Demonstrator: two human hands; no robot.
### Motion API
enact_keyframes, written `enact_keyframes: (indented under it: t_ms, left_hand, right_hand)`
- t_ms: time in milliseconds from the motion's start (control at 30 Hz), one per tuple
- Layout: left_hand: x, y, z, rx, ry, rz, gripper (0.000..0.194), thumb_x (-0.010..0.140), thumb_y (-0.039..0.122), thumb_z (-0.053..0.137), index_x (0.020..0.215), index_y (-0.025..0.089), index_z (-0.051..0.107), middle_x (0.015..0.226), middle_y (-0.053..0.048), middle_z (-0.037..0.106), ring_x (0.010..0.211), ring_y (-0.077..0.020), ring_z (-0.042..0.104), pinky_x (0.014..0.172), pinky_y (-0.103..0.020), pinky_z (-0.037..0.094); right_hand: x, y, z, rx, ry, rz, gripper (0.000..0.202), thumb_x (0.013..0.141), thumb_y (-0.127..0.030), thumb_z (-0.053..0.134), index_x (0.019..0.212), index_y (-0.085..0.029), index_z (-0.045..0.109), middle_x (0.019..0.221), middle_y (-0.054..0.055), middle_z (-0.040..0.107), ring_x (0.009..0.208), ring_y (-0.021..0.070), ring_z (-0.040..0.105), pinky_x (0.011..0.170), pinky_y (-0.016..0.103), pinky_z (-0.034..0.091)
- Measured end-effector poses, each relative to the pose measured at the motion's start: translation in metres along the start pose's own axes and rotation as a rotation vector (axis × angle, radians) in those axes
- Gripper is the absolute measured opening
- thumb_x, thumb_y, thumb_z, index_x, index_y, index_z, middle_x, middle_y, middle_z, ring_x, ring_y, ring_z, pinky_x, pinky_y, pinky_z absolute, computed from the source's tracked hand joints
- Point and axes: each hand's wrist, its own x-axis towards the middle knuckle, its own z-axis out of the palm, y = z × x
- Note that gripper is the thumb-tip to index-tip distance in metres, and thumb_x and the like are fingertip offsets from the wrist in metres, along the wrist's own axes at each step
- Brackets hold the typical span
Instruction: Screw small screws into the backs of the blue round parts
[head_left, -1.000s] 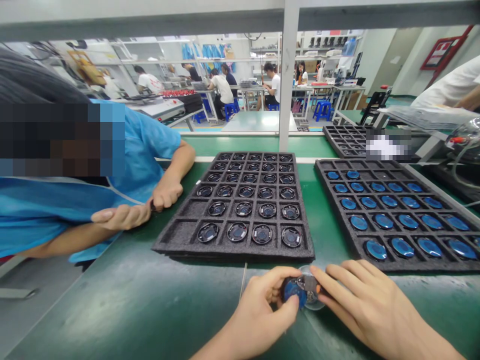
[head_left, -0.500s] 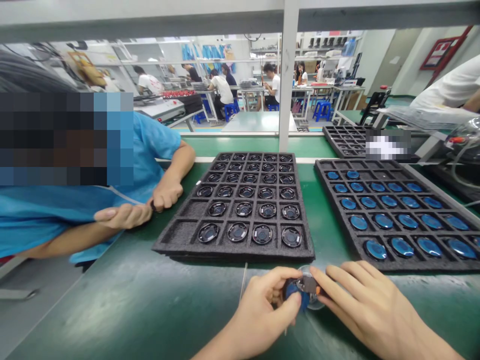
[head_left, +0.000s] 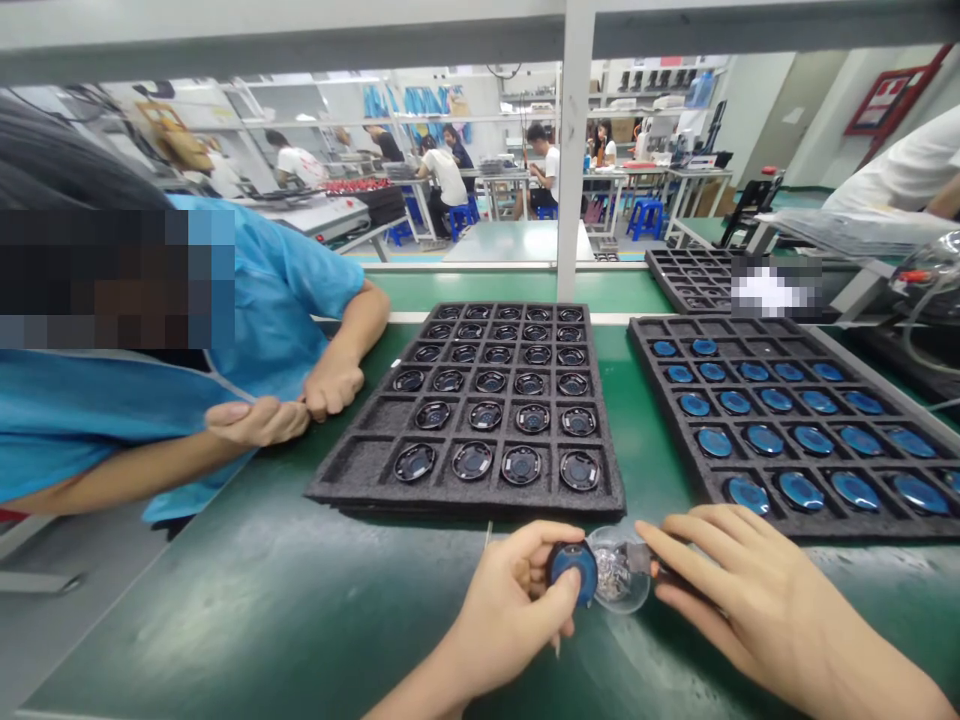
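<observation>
- Your green desk (head_left: 225, 610) sits under a grey frame with a white post (head_left: 576, 150).
- Beyond it you see work tables (head_left: 517, 185), blue stools (head_left: 646, 215) and seated workers (head_left: 444, 178).
- The hall is brightly lit.

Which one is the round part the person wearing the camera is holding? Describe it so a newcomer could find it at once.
Start at the black foam tray in the middle of the green bench. Just below its near edge, the left hand pinches a small round part beside a clear dish at the right hand. It is the only blue-faced disc outside a tray.
</observation>
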Motion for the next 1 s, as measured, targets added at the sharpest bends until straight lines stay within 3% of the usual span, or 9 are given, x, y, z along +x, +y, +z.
enact_keyframes:
  t_ms: [233,1000]
  left_hand:
    - [0.001,-0.003,0.000,0.008,-0.023,0.018,0.040,0.081,0.035,0.076,0.112,0.013,0.066,0.067,0.000,0.067,0.047,-0.0112,0.059,0.044,-0.020,0.047]
    - [0.000,-0.003,0.003,0.122,-0.043,0.055,0.041,0.080,0.031,0.070,0.114,0.010,0.073,0.068,-0.003,0.069,0.050,-0.0127,0.060,0.050,-0.022,0.046]
  right_hand:
    - [0.014,-0.015,0.007,0.015,0.097,-0.018,0.027,0.110,-0.017,0.049,0.131,-0.012,0.065,0.112,0.011,0.069,0.097,0.0276,0.060,0.090,0.043,0.041]
    - [0.014,-0.022,0.016,0.019,0.069,-0.064,0.029,0.113,-0.015,0.045,0.132,-0.007,0.065,0.109,0.010,0.069,0.093,0.0276,0.056,0.088,0.044,0.037]
